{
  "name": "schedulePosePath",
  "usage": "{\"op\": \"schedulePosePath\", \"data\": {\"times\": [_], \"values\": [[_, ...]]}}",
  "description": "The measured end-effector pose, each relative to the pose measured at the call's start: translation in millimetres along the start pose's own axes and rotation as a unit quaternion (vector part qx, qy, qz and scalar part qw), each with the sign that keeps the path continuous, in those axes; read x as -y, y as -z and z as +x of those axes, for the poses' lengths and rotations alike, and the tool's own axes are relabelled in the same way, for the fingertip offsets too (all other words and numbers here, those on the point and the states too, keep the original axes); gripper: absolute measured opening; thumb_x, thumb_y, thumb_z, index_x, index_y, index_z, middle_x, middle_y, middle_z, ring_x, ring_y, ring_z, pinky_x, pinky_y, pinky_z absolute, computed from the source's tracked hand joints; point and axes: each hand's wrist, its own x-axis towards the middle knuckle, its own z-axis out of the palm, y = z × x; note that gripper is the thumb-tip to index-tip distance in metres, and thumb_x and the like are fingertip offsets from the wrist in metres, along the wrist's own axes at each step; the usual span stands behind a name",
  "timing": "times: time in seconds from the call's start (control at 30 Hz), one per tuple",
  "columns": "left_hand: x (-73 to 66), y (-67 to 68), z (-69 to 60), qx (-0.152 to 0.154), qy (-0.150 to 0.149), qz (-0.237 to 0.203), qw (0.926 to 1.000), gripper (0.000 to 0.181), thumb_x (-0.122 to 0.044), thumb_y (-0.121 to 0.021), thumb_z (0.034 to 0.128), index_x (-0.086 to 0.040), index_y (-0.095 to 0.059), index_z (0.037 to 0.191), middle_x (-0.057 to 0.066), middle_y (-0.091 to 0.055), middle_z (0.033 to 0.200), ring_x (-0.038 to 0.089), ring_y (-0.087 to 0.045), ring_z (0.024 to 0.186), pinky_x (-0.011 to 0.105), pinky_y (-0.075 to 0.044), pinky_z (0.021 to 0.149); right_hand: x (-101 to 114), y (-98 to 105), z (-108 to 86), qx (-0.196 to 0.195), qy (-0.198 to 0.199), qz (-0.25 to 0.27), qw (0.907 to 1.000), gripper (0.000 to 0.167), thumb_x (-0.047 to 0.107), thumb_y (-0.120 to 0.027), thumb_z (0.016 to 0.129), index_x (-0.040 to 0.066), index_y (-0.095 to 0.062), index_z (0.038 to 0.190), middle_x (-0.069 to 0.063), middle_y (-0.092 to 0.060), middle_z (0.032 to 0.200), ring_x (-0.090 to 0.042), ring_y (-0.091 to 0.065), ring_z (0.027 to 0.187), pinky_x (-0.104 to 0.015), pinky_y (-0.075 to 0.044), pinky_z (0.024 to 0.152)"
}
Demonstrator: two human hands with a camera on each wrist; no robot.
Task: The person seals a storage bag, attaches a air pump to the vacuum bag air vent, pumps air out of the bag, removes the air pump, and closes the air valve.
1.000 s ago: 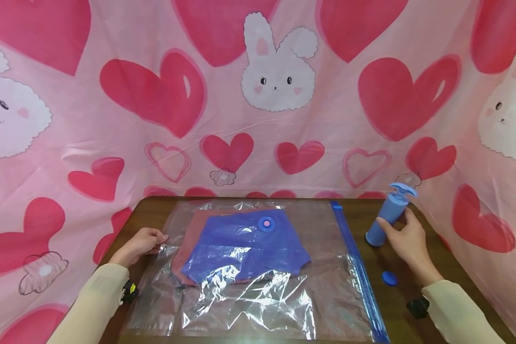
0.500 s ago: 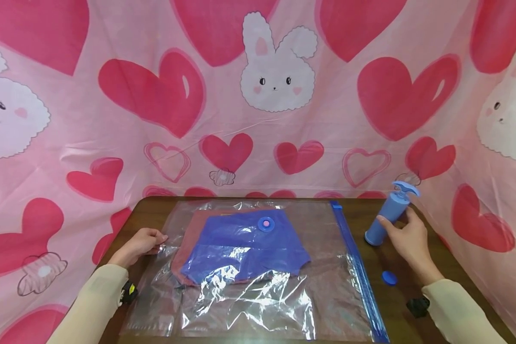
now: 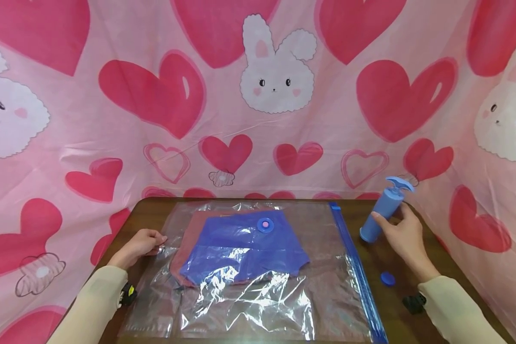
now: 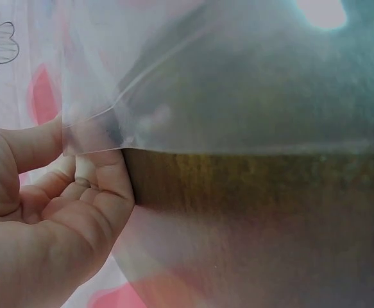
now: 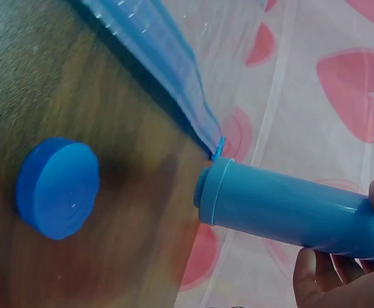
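A clear plastic bag lies flat with a blue cloth and a reddish cloth inside. Its round valve shows over the blue cloth. At the bag's left edge my left hand pinches the film; in the left wrist view the left hand has thumb and fingers on the film's corner. My right hand grips a blue hand pump, tilted, handle up, right of the bag's blue zip edge. The right wrist view shows the pump's barrel and base end.
A round blue cap lies on the brown table, nearer than the pump and right of the zip edge. A pink curtain with hearts and rabbits stands behind the table and on both sides.
My right hand has shifted the pump slightly left and upward in view. The left hand keeps its pinch on the bag's edge, and the bag lies as before.
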Motion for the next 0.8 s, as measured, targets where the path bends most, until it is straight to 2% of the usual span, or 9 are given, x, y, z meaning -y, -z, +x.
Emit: {"op": "schedulePosePath", "data": {"times": [0.33,0.6,0.8], "values": [[-2.3,0.6,-1.9,0.001,-0.002,0.008,1.0000,0.023,-0.006,-0.057,0.1068,0.007,-0.066,0.090,0.007,-0.056,0.083,0.022,-0.056,0.076,0.029,-0.057,0.072,17.8,-7.1,1.7,0.000,0.021,0.011,0.9997,0.061,0.026,-0.076,0.099,-0.008,-0.049,0.142,-0.034,-0.063,0.125,-0.053,-0.065,0.111,-0.001,-0.039,0.075],[-0.5,1.1,0.0,0.004,-0.006,0.005,1.0000,0.023,-0.005,-0.057,0.1066,0.008,-0.066,0.090,0.007,-0.055,0.082,0.022,-0.056,0.075,0.030,-0.056,0.071,23.2,-20.2,5.3,-0.001,0.044,0.029,0.9986,0.058,0.021,-0.078,0.098,-0.008,-0.052,0.141,-0.034,-0.065,0.122,-0.053,-0.067,0.107,-0.002,-0.042,0.075],[-2.3,1.0,0.5,0.005,-0.001,0.006,1.0000,0.024,-0.007,-0.058,0.1066,0.008,-0.065,0.089,0.007,-0.055,0.082,0.022,-0.055,0.075,0.030,-0.056,0.070,27.4,-30.1,6.6,-0.004,0.059,0.037,0.9975,0.057,0.017,-0.079,0.096,-0.008,-0.053,0.140,-0.031,-0.067,0.120,-0.048,-0.068,0.106,-0.003,-0.042,0.080]]}}
